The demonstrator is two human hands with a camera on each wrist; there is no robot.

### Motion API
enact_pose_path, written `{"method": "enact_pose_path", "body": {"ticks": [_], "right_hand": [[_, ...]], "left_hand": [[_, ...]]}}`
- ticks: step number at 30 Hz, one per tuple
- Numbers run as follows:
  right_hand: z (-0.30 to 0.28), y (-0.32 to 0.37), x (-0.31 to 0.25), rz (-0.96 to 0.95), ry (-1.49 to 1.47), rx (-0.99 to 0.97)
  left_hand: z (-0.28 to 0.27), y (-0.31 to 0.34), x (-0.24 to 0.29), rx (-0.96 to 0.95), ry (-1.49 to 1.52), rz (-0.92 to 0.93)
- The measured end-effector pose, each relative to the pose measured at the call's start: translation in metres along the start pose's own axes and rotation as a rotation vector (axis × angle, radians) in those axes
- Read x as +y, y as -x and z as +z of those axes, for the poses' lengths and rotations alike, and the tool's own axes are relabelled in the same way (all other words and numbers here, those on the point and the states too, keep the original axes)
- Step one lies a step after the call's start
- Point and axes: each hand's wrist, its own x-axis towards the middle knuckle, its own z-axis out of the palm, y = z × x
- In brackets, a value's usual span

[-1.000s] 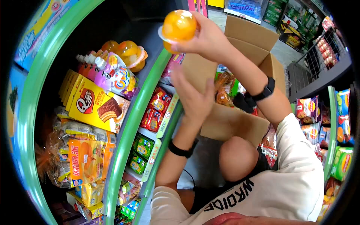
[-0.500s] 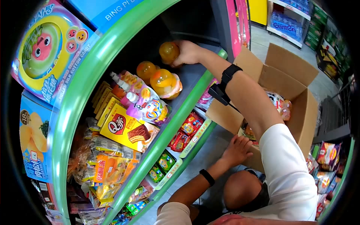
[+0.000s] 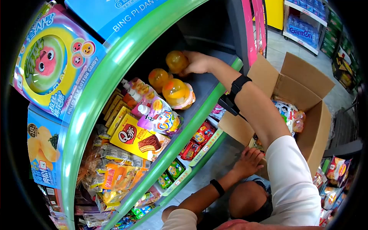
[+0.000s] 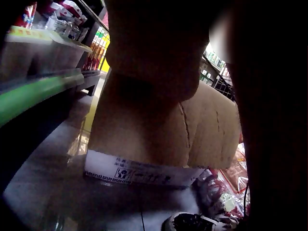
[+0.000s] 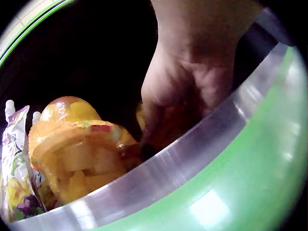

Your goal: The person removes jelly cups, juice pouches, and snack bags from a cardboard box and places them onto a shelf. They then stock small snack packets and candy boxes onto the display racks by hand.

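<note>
My right hand (image 3: 197,62) reaches into the dark shelf and grips an orange fruit jelly cup (image 3: 176,62) with a rounded top. In the right wrist view the right hand (image 5: 185,82) points down behind the shelf's rim, its fingertips mostly hidden. Two similar jelly cups stand beside the held one; the front jelly cup (image 3: 175,92) shows fruit pieces in the right wrist view. Low down, my left hand (image 3: 248,161) lies with loosely extended fingers at the edge of the open cardboard box (image 3: 303,86). The left wrist view shows the outside of that box.
Spouted pouches (image 3: 161,115) and a yellow snack box (image 3: 132,136) stand on the same shelf. A curved green rim (image 3: 184,117) edges its front. Red candy packs (image 3: 197,140) lie on the tier below. Packaged snacks (image 3: 285,111) are inside the cardboard box.
My right hand has carried the jelly cup from midair into the shelf, beside the others. My left hand has dropped from before the shelf to the box edge. The head view has shifted.
</note>
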Motion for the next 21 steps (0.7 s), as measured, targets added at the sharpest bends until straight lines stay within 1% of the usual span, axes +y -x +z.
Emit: {"method": "enact_pose_path", "body": {"ticks": [3, 4, 6, 8, 9, 10, 12, 14, 16, 18, 20, 21], "right_hand": [[0.005, -0.014, 0.02, -0.056, -0.038, -0.002], [0.007, -0.015, 0.021, -0.049, -0.038, -0.002], [0.009, -0.012, 0.028, 0.034, 0.197, 0.137], [0.01, -0.005, 0.048, -0.2, 0.5, 0.468], [-0.005, 0.01, 0.04, -0.173, 0.507, 0.458], [-0.024, 0.036, 0.021, -0.125, 0.512, 0.433], [-0.047, 0.116, -0.012, -0.052, 0.439, 0.42], [-0.086, 0.19, -0.02, 0.017, 0.388, 0.297], [-0.125, 0.26, -0.019, 0.488, 0.59, 0.165], [-0.162, 0.331, 0.051, 0.843, 0.779, -0.035], [-0.149, 0.386, 0.088, 0.88, 0.831, -0.576], [-0.126, 0.395, 0.097, 1.055, 0.798, -0.711]], "left_hand": [[0.001, -0.001, -0.003, -0.018, 0.009, 0.001], [0.005, 0.0, -0.001, -0.003, -0.028, -0.006], [0.014, 0.004, 0.004, 0.009, -0.041, -0.005], [0.015, 0.003, 0.001, -0.046, 0.013, -0.055], [0.013, 0.004, -0.003, -0.019, 0.044, -0.028], [0.011, 0.003, -0.003, 0.005, 0.098, -0.015], [-0.008, -0.004, 0.004, -0.126, 0.005, -0.024], [-0.001, -0.005, 0.003, -0.076, 0.111, -0.04], [0.003, -0.006, 0.003, -0.046, 0.171, -0.05], [0.003, -0.009, 0.002, -0.041, 0.189, -0.035], [0.0, -0.007, 0.005, -0.043, 0.197, -0.029], [-0.002, -0.008, 0.005, -0.032, 0.184, -0.031]]}}
